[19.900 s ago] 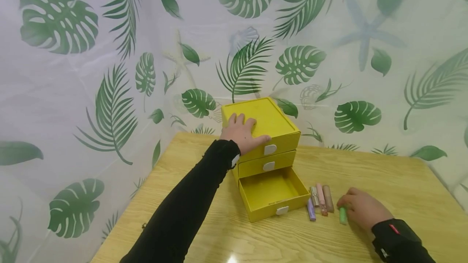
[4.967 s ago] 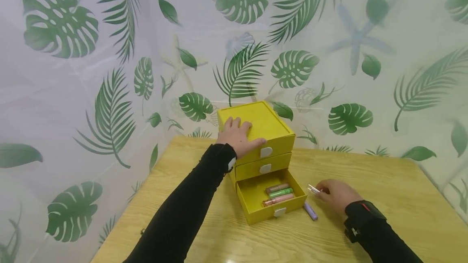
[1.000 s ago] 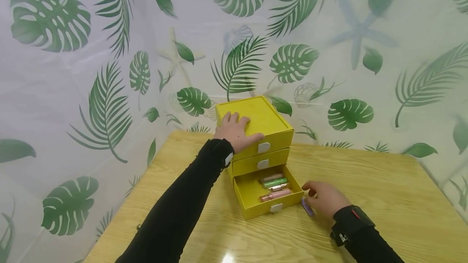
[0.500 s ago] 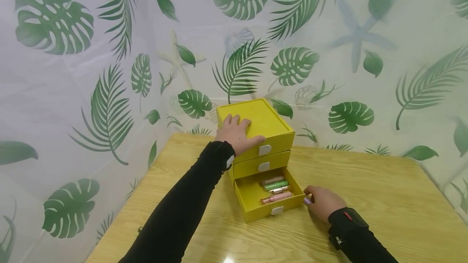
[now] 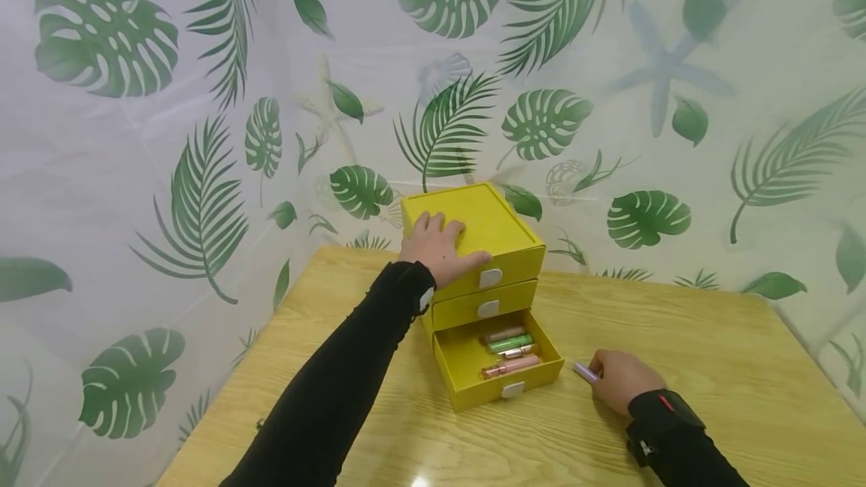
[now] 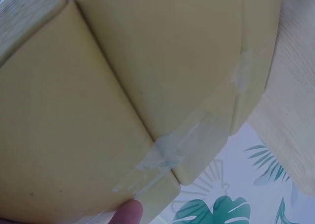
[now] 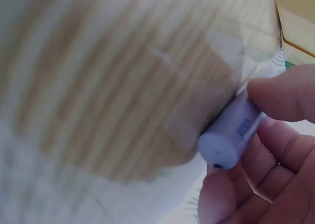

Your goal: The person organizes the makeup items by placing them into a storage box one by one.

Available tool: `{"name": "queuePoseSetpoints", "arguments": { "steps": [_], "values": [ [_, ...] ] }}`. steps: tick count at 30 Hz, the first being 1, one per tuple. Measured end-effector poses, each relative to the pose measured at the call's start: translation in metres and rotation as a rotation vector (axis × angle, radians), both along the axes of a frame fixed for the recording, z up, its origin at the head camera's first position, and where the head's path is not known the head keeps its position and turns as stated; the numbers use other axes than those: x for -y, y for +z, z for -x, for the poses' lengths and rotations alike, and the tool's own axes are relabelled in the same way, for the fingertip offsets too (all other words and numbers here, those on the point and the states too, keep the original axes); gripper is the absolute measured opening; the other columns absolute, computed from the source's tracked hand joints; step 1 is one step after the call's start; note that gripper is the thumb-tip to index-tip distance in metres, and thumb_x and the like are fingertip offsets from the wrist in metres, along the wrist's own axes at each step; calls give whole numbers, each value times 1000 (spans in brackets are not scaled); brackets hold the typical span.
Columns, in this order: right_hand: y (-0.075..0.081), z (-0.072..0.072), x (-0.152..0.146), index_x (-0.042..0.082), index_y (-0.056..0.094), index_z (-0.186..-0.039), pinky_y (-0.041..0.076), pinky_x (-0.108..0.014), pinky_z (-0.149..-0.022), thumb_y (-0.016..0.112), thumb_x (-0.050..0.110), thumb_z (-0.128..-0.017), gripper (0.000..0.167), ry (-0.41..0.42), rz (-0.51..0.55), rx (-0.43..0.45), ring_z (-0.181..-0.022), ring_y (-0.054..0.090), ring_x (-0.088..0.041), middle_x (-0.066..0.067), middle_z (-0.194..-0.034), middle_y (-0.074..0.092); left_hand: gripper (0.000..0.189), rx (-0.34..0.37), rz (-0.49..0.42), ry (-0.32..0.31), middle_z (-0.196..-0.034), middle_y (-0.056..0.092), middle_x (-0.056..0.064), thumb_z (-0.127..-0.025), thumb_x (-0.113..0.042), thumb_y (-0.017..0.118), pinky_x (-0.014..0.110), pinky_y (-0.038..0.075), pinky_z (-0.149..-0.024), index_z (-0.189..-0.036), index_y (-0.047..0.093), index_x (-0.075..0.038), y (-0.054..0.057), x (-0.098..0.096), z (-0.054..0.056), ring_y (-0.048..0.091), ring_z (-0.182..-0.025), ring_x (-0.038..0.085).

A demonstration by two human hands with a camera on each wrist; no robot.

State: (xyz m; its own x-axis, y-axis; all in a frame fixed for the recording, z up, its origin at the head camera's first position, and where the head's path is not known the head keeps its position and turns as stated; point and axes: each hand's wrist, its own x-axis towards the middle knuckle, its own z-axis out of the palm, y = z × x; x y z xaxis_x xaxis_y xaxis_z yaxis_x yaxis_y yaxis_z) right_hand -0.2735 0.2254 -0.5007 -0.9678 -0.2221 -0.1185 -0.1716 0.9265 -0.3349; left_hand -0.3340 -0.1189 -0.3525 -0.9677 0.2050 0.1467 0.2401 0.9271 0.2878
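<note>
In the head view my left hand [image 5: 438, 249] rests with spread fingers on the top left of a yellow three-drawer box [image 5: 487, 220], its thumb along the front edge. The left wrist view shows one fingertip against the taped yellow side. Right of the box, my right hand [image 5: 625, 380] pinches a slim purple lipstick tube [image 5: 585, 372] between thumb and fingers. Up close, the purple tube has a round flat end and dark print. The bottom drawer [image 5: 467, 397] is pulled out. Inside lie a brown tube [image 5: 506, 334], a green tube [image 5: 510, 343], a silvery clear tube [image 5: 517, 352] and a pink tube [image 5: 511, 367].
The box stands on a wood-grain table [image 5: 406, 434], near its back edge. A leaf-patterned curtain [image 5: 568, 36] hangs behind and to the left. The upper two drawers are closed, each with a white tab.
Since the earlier frames, the tubes have gone from the table into the drawer. My right hand has picked up the purple tube and shifted right, away from the drawer. My left hand stays put.
</note>
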Motion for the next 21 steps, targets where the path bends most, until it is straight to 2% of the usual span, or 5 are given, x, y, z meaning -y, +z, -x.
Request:
{"name": "queuePoseSetpoints", "arguments": {
  "steps": [7,12,14,17,21],
  "values": [
    [4,-5,3,9,57,-120,42,-36,-58,59,12,-100,20,1,128,-25,-64,54,-19,-7,-89,65,85,-4,-1,7,-161,32,12,-89,-79,48,61,32,-111,-153,46,-23,3,-1,-2,18,-151,36],
    [15,-7,11,8,67,-114,45,-39,-66,50,3,-101,22,66,188,-99,-79,60,-20,-17,-115,69,84,-20,3,-4,-160,33,13,-90,-77,48,62,32,-111,-152,47,-21,7,0,-9,18,-151,37],
    [22,-7,15,7,69,-117,44,-38,-64,46,2,-101,29,68,227,-109,-76,59,-21,-19,-122,68,83,-24,0,-7,-160,34,14,-90,-77,48,62,33,-111,-152,47,-21,9,1,-11,19,-151,37],
    [31,-8,22,7,69,-123,37,-35,-59,43,1,-100,35,57,280,-127,-70,52,-20,-19,-117,69,83,-22,-4,-8,-160,33,13,-90,-77,48,61,33,-111,-152,47,-21,9,1,-11,19,-151,37],
    [39,-9,31,6,68,-126,40,-35,-60,54,-1,-97,32,77,274,-208,-74,55,-20,-13,-103,70,84,-7,-7,-7,-161,31,13,-90,-78,48,62,32,-111,-153,46,-22,5,1,-7,17,-151,36]
  ]
}}
